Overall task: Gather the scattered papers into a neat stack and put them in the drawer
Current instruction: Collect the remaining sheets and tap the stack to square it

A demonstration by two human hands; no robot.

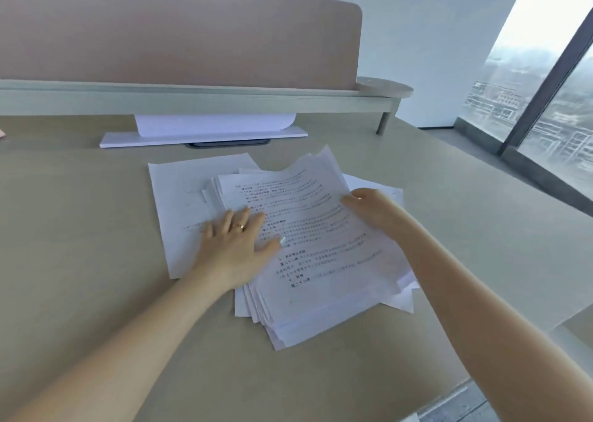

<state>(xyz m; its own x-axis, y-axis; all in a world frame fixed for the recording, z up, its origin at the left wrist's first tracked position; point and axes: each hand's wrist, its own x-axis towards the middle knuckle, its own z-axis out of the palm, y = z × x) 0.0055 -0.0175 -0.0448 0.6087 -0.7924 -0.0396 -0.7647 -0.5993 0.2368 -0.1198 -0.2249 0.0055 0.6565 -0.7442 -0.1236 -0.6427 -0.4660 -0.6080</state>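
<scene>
A loose, fanned pile of printed white papers lies in the middle of the beige desk. One single sheet sticks out flat at the pile's left, and other sheet corners poke out at the right. My left hand, wearing a ring, presses flat with fingers spread on the pile's left part. My right hand grips the right edge of the top sheets, thumb on top. No drawer is in view.
A white monitor stand base sits at the desk's back under a low shelf with a pink divider panel. The desk's right edge drops off toward the floor and a large window.
</scene>
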